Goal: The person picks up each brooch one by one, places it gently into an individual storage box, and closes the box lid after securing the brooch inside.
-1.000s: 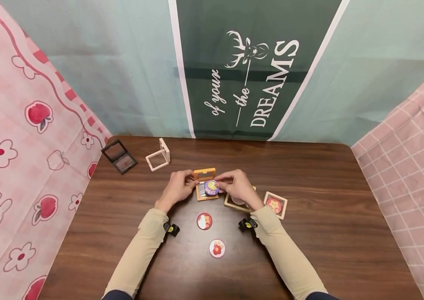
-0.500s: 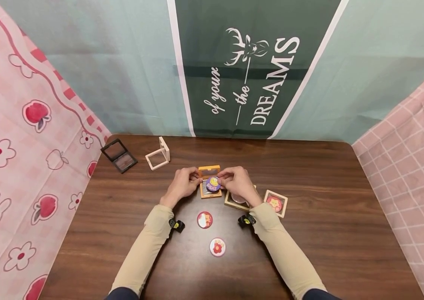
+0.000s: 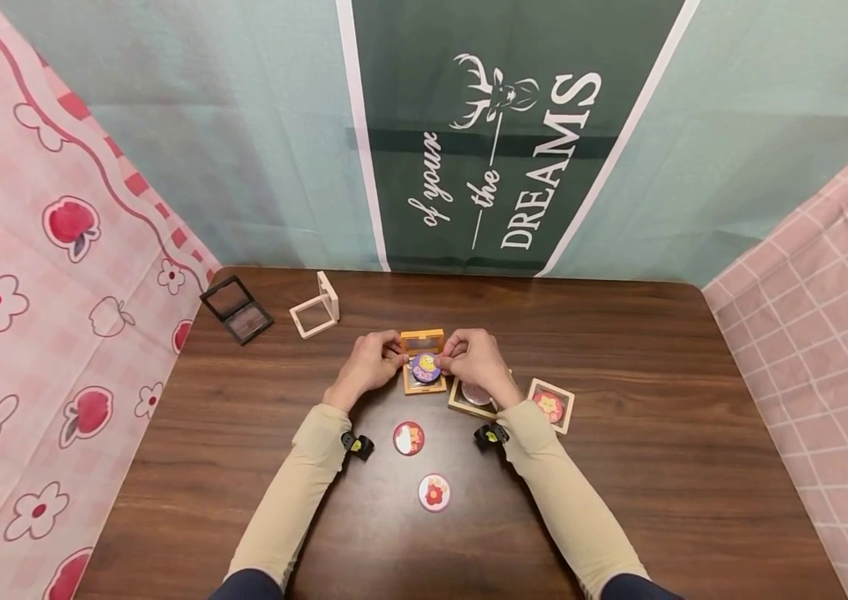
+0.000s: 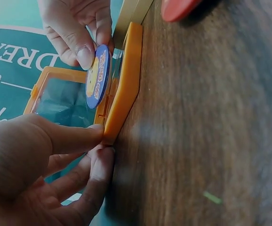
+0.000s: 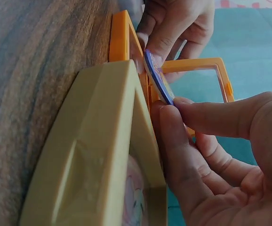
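An orange display case with clear panes stands unfolded on the table, its lid raised at the back. My left hand pinches the case's left edge near the hinge; in the left wrist view the thumb lies on the orange frame. Between thumb and fingertips my right hand holds a round purple badge with a yellow figure. The badge is tilted over the base pane, as the right wrist view shows its rim edge-on. Whether it touches the pane, I cannot tell.
A gold-beige case with a badge inside sits under my right wrist. Right of it lies a cream case holding a red badge. Two loose badges, one red-rimmed and one pink-rimmed, lie in front. White and black unfolded cases stand back left.
Over the last second the orange case has shifted slightly right and away from me, with my left hand on it. The badge has stayed over its base in my right hand.
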Available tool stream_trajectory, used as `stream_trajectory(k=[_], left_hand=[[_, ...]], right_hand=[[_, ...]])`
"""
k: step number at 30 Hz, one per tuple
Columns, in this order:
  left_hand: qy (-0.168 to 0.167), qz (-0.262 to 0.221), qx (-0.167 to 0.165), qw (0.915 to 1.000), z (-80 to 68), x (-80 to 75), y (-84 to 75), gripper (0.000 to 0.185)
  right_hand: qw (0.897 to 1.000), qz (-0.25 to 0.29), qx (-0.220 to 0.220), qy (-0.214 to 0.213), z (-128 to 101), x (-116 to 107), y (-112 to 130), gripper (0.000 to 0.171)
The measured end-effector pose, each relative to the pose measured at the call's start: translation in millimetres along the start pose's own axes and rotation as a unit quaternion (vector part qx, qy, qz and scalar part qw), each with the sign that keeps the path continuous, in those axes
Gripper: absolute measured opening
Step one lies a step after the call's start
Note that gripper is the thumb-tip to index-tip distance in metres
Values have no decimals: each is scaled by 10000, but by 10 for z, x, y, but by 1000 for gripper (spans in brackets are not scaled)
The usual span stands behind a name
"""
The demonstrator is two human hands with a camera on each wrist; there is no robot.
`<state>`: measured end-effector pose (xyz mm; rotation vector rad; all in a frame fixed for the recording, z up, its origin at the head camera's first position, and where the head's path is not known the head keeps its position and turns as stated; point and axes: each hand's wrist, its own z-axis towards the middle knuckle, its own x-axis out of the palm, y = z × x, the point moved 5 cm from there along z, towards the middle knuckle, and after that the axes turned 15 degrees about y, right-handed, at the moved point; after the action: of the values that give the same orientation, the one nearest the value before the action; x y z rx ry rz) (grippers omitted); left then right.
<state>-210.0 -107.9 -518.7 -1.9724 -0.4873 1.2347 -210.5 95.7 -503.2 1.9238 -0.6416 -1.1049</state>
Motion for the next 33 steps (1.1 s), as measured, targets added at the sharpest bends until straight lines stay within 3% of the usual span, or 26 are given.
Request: stream_trajectory(k=[11,33], left_hand=[[67,-77,-120,9999,6,28,21,7],[89,-111,-111,9998,26,13,53,9]], right_hand=[[9983,-303,481,116,16,-2,10,21],[9938,-529,942,280,70,29,69,22]])
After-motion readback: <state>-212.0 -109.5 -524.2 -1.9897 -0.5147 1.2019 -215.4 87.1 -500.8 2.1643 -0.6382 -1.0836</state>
